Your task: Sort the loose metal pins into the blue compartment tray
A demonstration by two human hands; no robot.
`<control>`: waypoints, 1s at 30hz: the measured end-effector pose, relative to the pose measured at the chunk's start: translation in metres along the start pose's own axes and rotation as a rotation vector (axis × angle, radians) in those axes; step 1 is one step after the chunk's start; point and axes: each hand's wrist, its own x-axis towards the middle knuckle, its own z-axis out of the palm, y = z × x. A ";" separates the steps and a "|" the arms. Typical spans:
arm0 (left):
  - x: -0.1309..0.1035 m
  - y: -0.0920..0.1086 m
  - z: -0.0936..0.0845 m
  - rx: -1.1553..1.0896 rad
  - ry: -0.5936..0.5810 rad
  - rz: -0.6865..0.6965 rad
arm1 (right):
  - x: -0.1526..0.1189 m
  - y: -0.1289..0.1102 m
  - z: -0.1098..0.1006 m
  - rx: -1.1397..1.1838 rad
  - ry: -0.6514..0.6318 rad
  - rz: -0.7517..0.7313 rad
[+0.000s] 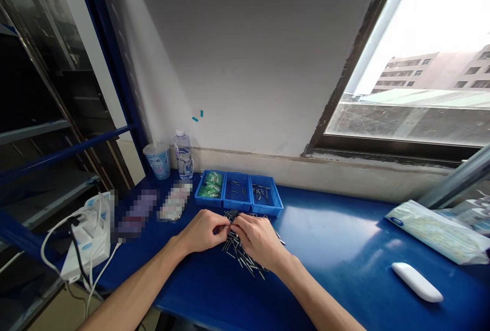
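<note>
A loose pile of thin metal pins (245, 259) lies on the blue table, partly under my hands. My left hand (209, 230) is closed at the pile's left edge, thumb and fingers pinched together. Over the pile, my right hand (256, 236) is closed too, its fingertips meeting those of the left. What the fingertips hold is too small to make out. Just behind stand three joined blue bins: the left bin (196, 195) holds green-and-white packets, while the middle bin (238, 203) and the right bin (276, 203) hold a few pins.
A water bottle (184, 157) and a cup (158, 161) stand at the back left. A power strip (90, 244) with cables lies at the left edge. Toward the right are a white oblong object (417, 282) and a soft tissue pack (440, 231). A wall rises behind the table.
</note>
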 end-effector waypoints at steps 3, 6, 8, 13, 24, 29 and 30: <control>0.000 -0.001 -0.001 0.007 0.001 0.009 | -0.001 -0.003 0.000 -0.047 0.001 -0.008; -0.001 -0.003 -0.002 0.010 0.001 0.014 | -0.001 -0.006 -0.001 -0.101 0.006 -0.016; -0.001 -0.003 -0.003 0.002 0.000 0.016 | 0.000 -0.007 -0.002 -0.131 0.008 -0.041; 0.000 0.000 -0.005 -0.014 -0.001 0.013 | 0.000 -0.006 -0.005 -0.162 -0.013 -0.096; -0.001 0.000 -0.005 -0.001 -0.013 -0.002 | 0.001 -0.005 -0.006 -0.159 -0.075 -0.053; -0.001 0.002 -0.006 -0.021 -0.005 0.000 | 0.000 -0.005 -0.005 -0.119 -0.062 -0.060; -0.001 0.002 -0.005 -0.023 -0.005 0.003 | 0.000 -0.005 -0.006 -0.115 -0.062 -0.063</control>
